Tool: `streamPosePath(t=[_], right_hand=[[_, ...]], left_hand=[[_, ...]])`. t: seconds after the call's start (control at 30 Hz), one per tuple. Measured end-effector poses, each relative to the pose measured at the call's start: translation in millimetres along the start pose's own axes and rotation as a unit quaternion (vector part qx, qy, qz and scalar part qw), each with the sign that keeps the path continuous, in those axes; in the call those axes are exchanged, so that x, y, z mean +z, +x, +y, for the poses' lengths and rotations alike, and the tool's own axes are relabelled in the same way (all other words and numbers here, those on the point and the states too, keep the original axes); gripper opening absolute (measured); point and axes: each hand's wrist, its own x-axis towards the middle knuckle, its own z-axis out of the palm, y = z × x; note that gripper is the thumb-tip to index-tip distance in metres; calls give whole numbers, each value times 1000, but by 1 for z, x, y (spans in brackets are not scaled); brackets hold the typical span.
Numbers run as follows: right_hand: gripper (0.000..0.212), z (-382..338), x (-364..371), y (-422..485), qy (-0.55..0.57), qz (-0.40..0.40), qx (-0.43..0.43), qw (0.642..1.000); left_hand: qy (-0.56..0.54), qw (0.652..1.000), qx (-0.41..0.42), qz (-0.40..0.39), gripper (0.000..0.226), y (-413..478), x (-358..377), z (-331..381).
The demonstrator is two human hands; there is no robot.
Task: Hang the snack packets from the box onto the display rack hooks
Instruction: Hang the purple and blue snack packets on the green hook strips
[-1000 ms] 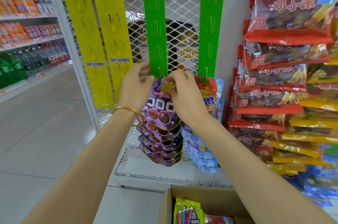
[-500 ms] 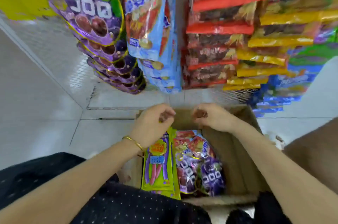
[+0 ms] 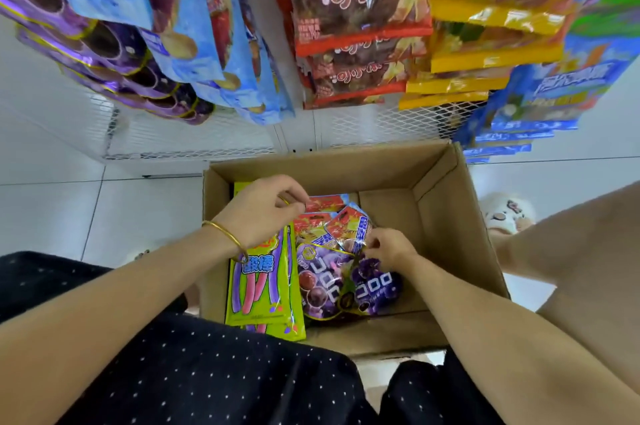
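An open cardboard box (image 3: 436,216) stands on the floor below the rack. In it lie yellow-green packets (image 3: 259,289) on the left, red-and-blue packets (image 3: 332,227) in the middle and purple packets (image 3: 332,286) at the front. My right hand (image 3: 389,248) is down in the box, its fingertips pinching the top edge of a purple packet (image 3: 375,280). Above the yellow-green packets my left hand (image 3: 263,213) hovers with loosely curled fingers and holds nothing. On the rack above hang purple packets (image 3: 114,53), blue packets (image 3: 207,43) and red packets (image 3: 356,29).
Yellow packets (image 3: 485,43) and more blue packets (image 3: 540,102) hang at the right. The white mesh rack base (image 3: 194,137) runs behind the box. A fluffy slipper (image 3: 505,213) lies right of the box on the white tiled floor (image 3: 69,209).
Both hands came down from the hung purple packet on the green strip to the box. My right hand then dropped further in among the packets. The view tilted downward.
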Motion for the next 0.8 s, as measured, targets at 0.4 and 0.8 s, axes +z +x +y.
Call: streamPosePath(t=[0.4,0.8], right_hand=[[4,-117,-135,-91,186,34,-239,953],[19,-229,-149,-188,161,230,-411,867]], left_hand=[[-30,998,51,11,29,-15,0,7],[-108,979,127,114,5,-94,-141,34]])
